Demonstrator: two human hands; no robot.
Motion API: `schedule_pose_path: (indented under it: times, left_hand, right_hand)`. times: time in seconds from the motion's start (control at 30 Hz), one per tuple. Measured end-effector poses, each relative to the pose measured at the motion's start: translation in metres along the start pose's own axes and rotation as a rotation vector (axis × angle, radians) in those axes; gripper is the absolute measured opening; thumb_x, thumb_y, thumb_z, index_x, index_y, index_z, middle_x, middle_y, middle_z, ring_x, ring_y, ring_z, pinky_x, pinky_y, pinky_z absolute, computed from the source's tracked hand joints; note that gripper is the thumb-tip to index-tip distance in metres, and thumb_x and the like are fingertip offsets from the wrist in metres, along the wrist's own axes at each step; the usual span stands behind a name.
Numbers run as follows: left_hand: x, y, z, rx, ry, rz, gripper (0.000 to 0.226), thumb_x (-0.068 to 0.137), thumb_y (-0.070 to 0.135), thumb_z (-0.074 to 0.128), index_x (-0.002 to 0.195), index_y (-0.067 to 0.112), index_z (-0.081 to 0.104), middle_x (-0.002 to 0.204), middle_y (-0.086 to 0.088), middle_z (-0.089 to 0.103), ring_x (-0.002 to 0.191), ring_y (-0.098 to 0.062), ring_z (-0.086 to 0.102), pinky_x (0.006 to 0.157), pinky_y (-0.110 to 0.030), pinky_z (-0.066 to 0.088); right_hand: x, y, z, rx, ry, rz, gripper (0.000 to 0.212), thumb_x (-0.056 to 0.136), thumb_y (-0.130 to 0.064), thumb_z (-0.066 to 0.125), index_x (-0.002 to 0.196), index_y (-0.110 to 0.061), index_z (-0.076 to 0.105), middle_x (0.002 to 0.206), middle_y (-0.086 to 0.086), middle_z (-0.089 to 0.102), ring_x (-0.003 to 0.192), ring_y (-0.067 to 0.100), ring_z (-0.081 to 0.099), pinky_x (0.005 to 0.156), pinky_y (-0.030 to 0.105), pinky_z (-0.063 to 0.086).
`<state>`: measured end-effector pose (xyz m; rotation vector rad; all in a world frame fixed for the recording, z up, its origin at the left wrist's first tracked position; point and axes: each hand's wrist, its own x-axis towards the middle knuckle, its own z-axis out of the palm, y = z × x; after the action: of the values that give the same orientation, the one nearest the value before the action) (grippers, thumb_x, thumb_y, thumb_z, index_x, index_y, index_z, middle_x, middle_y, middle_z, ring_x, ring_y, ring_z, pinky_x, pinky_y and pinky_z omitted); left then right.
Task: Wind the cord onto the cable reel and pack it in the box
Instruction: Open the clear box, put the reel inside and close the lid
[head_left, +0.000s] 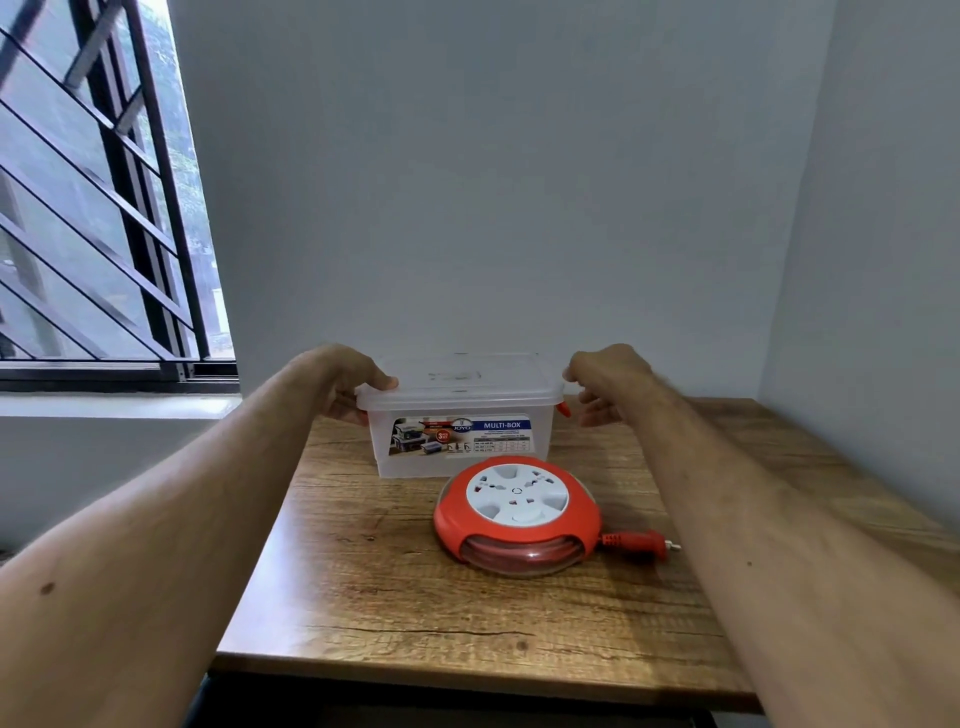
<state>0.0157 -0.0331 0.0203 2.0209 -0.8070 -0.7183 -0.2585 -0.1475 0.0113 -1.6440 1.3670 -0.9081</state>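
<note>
Wood-grain table (363, 597) fills a corner between a plain wall and a barred window. At its centre the reel (517, 514) lies flat, sockets up, the cord seen coiled inside through the clear rim and only the plug (641, 542) left out at 3 o'clock. Just beyond, at 12 o'clock, the box (460, 415) stands with its lid (462, 374) on.

The left hand (353, 384) is clamped on the lid's 9 o'clock end, thumb on top. The right hand (605, 384) is curled loosely just beside the orange latch (563, 409) at 3 o'clock; contact cannot be confirmed.

Opening appears to be the step in hand. Both latches should be released before the lid is lifted evenly, the base being kept down.

The left latch is hidden by the hand, the box's contents are blurred by the frosted walls, and the label's small print is unreadable.
</note>
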Motion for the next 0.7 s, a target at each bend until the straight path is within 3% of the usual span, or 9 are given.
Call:
schedule_pose_path:
  times: [0.1, 0.17, 0.2, 0.27, 0.33, 0.43, 0.53, 0.63, 0.7]
  left_hand:
    - [0.003, -0.007, 0.002, 0.025, 0.002, 0.024, 0.045, 0.087, 0.030, 0.080, 0.117, 0.002, 0.061, 0.099, -0.016, 0.069, 0.081, -0.029, 0.069, 0.067, -0.039, 0.062]
    - [0.006, -0.016, 0.003, 0.022, -0.014, 0.042, 0.058, 0.086, 0.052, 0.074, 0.117, 0.004, 0.061, 0.111, -0.016, 0.068, 0.092, -0.033, 0.068, 0.077, -0.045, 0.060]
    - [0.007, -0.021, 0.003, -0.030, -0.047, 0.046, 0.066, 0.086, 0.064, 0.066, 0.116, 0.005, 0.063, 0.113, -0.017, 0.069, 0.095, -0.034, 0.069, 0.078, -0.045, 0.060]
    - [0.011, -0.031, 0.005, -0.230, -0.109, 0.022, 0.073, 0.094, 0.073, 0.040, 0.106, 0.005, 0.065, 0.098, -0.017, 0.074, 0.092, -0.033, 0.070, 0.077, -0.043, 0.058]
    - [0.017, -0.039, 0.006, -0.404, -0.116, -0.002, 0.057, 0.108, 0.051, 0.029, 0.101, 0.007, 0.065, 0.077, -0.012, 0.074, 0.084, -0.029, 0.069, 0.072, -0.041, 0.057]
    - [0.023, -0.048, 0.011, -0.533, -0.118, -0.035, 0.024, 0.106, 0.009, 0.041, 0.104, 0.006, 0.065, 0.082, -0.010, 0.069, 0.079, -0.020, 0.067, 0.062, -0.032, 0.062]
    - [0.032, -0.055, 0.016, -0.582, -0.139, -0.053, 0.014, 0.101, 0.003, 0.053, 0.093, 0.008, 0.064, 0.080, -0.006, 0.062, 0.071, -0.012, 0.060, 0.050, -0.019, 0.056]
    - [0.038, -0.057, 0.023, -0.619, -0.158, -0.032, 0.029, 0.099, -0.001, 0.047, 0.079, 0.015, 0.060, 0.063, 0.001, 0.054, 0.056, -0.006, 0.045, 0.040, -0.014, 0.038]
    - [0.045, -0.058, 0.025, -0.628, -0.145, -0.013, 0.033, 0.098, -0.003, 0.043, 0.076, 0.017, 0.058, 0.058, 0.003, 0.051, 0.053, -0.006, 0.038, 0.043, -0.015, 0.034]
  right_hand:
    - [0.010, -0.004, 0.017, 0.017, -0.003, -0.014, 0.040, 0.080, -0.032, 0.077, 0.102, -0.002, 0.062, 0.095, 0.014, 0.068, 0.079, 0.030, 0.071, 0.077, 0.044, 0.061]
    - [0.014, -0.008, 0.023, -0.026, 0.002, -0.008, 0.040, 0.081, -0.031, 0.079, 0.104, -0.003, 0.063, 0.099, 0.014, 0.069, 0.072, 0.027, 0.067, 0.062, 0.034, 0.057]
    - [0.014, -0.010, 0.025, -0.048, 0.008, -0.005, 0.040, 0.081, -0.029, 0.079, 0.105, -0.001, 0.064, 0.100, 0.016, 0.070, 0.066, 0.026, 0.064, 0.054, 0.030, 0.052]
    - [0.018, -0.011, 0.028, -0.042, 0.001, 0.019, 0.039, 0.079, -0.022, 0.082, 0.105, 0.001, 0.064, 0.099, 0.019, 0.070, 0.066, 0.028, 0.062, 0.052, 0.032, 0.051]
    - [0.021, -0.015, 0.028, -0.014, -0.031, 0.046, 0.037, 0.077, -0.015, 0.082, 0.102, 0.003, 0.063, 0.092, 0.020, 0.068, 0.071, 0.031, 0.063, 0.067, 0.038, 0.058]
    - [0.024, -0.019, 0.026, -0.031, -0.081, 0.084, 0.037, 0.076, -0.010, 0.082, 0.103, 0.005, 0.061, 0.089, 0.020, 0.064, 0.078, 0.033, 0.064, 0.084, 0.043, 0.058]
    - [0.028, -0.022, 0.027, -0.071, -0.106, 0.117, 0.044, 0.074, -0.009, 0.082, 0.110, 0.006, 0.061, 0.105, 0.021, 0.066, 0.090, 0.034, 0.065, 0.092, 0.047, 0.055]
    - [0.035, -0.023, 0.028, -0.115, -0.148, 0.147, 0.048, 0.075, -0.009, 0.081, 0.116, 0.004, 0.060, 0.114, 0.020, 0.066, 0.101, 0.034, 0.065, 0.095, 0.046, 0.053]
    - [0.036, -0.025, 0.028, -0.157, -0.149, 0.133, 0.048, 0.075, -0.011, 0.082, 0.116, 0.004, 0.061, 0.109, 0.019, 0.068, 0.096, 0.032, 0.066, 0.095, 0.045, 0.053]
